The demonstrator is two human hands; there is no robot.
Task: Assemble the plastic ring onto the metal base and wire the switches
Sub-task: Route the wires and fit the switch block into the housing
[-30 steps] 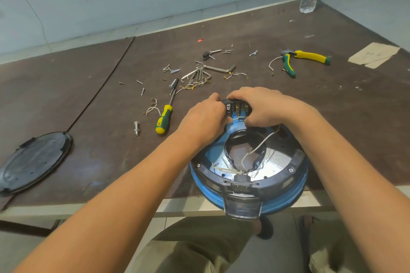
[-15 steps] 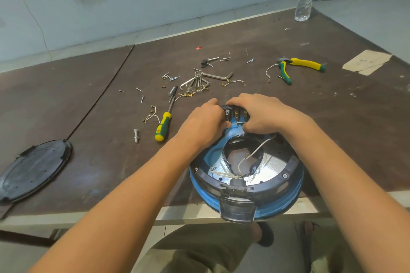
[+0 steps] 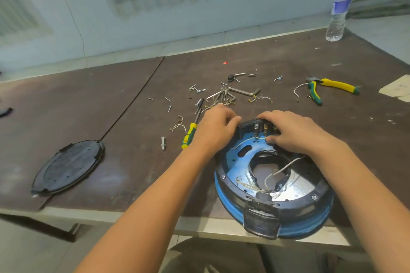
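Black plastic ring [image 3: 221, 170] sat on the blue metal base [image 3: 240, 165], two screw heads visible in its rim. The assembly lay at the near edge of the table [image 3: 111, 117], partly overhanging it.

Switch block [image 3: 258, 126] stood at the far side of the ring, terminals facing inward.

Left hand [image 3: 216, 131]: fingers curled, tips against the left end of the switch block, holding it. The thumb was hidden, so the exact hold could not be made out.

Right hand [image 3: 292, 133]: fingers curled over the top of the block and thumb tip on the inner side just below the terminals, gripping it.

A short pale wire [image 3: 244, 143] ran from the terminals across the blue plate. A longer white wire [image 3: 286, 167] crossed the central opening towards the near side of the ring.

Also on the table:
- screwdriver [image 3: 188, 135], yellow and green handle, just left of the left hand
- bolt [image 3: 163, 143], left of the screwdriver
- loose screws [image 3: 221, 95] and a hex key [image 3: 246, 92], beyond the hands
- pliers [image 3: 328, 87], far right, with a bent wire offcut beside them
- round black lid [image 3: 68, 166], well to the left
- water bottle [image 3: 338, 10], upright at the far right corner
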